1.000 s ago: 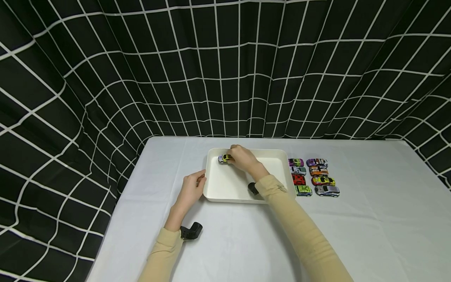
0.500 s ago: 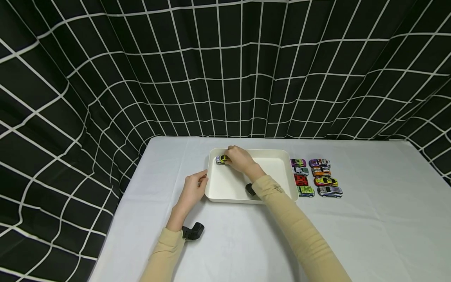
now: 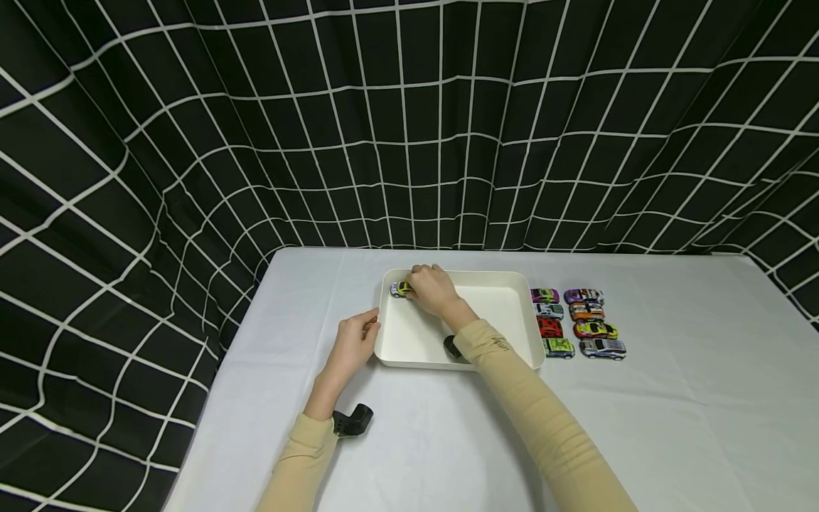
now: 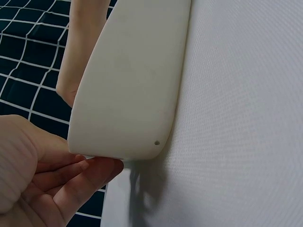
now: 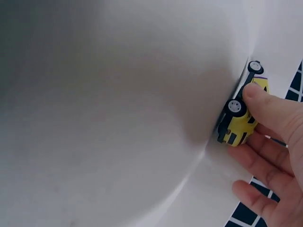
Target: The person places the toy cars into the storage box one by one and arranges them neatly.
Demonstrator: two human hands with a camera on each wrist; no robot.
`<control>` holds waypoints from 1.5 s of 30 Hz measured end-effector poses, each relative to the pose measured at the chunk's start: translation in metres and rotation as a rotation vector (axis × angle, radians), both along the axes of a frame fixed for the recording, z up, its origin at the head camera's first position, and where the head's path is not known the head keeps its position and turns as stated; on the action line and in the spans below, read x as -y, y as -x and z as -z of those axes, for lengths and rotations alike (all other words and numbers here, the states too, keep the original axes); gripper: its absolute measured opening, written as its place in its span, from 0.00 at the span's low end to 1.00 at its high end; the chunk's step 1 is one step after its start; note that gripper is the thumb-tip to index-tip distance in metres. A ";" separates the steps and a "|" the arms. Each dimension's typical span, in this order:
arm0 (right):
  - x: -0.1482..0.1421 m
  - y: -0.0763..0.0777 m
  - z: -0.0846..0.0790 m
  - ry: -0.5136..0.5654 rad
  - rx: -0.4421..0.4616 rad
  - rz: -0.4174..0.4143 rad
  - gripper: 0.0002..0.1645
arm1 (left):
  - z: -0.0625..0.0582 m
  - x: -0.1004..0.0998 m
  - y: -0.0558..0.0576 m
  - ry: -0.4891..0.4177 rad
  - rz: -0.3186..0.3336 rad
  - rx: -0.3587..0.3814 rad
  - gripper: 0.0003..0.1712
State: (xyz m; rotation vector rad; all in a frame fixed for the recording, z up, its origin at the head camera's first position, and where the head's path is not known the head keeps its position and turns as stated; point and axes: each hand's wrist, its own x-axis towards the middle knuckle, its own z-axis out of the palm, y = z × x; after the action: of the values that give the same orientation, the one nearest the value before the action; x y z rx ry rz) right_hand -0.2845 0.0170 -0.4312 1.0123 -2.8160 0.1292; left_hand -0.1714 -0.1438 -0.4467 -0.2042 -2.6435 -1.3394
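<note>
A white rectangular tray (image 3: 461, 366) lies on the table. In its far left corner sits a small yellow toy car (image 3: 400, 289) with black markings. My right hand (image 3: 434, 290) grips this car, and in the right wrist view the thumb (image 5: 258, 97) presses its side, with fingers beneath. There the toy car (image 5: 242, 125) is close against the tray wall, wheels facing the tray floor. My left hand (image 3: 354, 341) holds the tray's left edge; in the left wrist view its fingers (image 4: 94, 172) pinch at the wall near the corner, the fingertips partly hidden behind the rim.
To the tray's right, several toy cars stand in two columns, among them a silver car (image 3: 603, 348), a yellow-red car (image 3: 595, 329) and a red car (image 3: 550, 327). A white cloth covers the table (image 3: 691, 398). Black gridded curtain (image 3: 448, 142) hangs behind.
My right hand has shifted slightly left with the toy car, toward the tray's far left corner. The left hand stays at the tray's edge. The whole head view has drifted slightly.
</note>
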 end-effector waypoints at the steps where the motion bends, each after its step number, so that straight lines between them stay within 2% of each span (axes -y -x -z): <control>1: 0.000 0.000 0.000 -0.003 -0.006 0.003 0.12 | 0.000 0.000 0.000 0.001 -0.001 -0.001 0.18; 15: 0.006 -0.004 0.000 -0.044 -0.048 0.068 0.14 | 0.001 0.000 0.000 0.019 -0.002 -0.014 0.17; 26: -0.002 -0.006 -0.004 -0.004 -0.056 0.045 0.14 | 0.000 -0.001 0.000 0.016 -0.008 -0.006 0.17; 30: -0.012 -0.009 -0.013 0.035 -0.059 0.006 0.12 | 0.000 -0.001 0.000 0.014 -0.012 -0.002 0.18; 34: -0.028 -0.014 -0.023 0.021 -0.065 -0.011 0.13 | 0.000 -0.002 0.000 0.012 -0.011 -0.001 0.18; 45: -0.075 -0.033 -0.045 -0.010 -0.166 -0.045 0.12 | -0.001 -0.002 -0.002 -0.004 -0.015 0.010 0.18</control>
State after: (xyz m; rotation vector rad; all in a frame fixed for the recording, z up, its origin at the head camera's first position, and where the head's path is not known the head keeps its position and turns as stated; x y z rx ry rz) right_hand -0.2518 0.0919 -0.3859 1.0380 -2.6476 0.0345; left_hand -0.1699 -0.1421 -0.4456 -0.1771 -2.6452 -1.3446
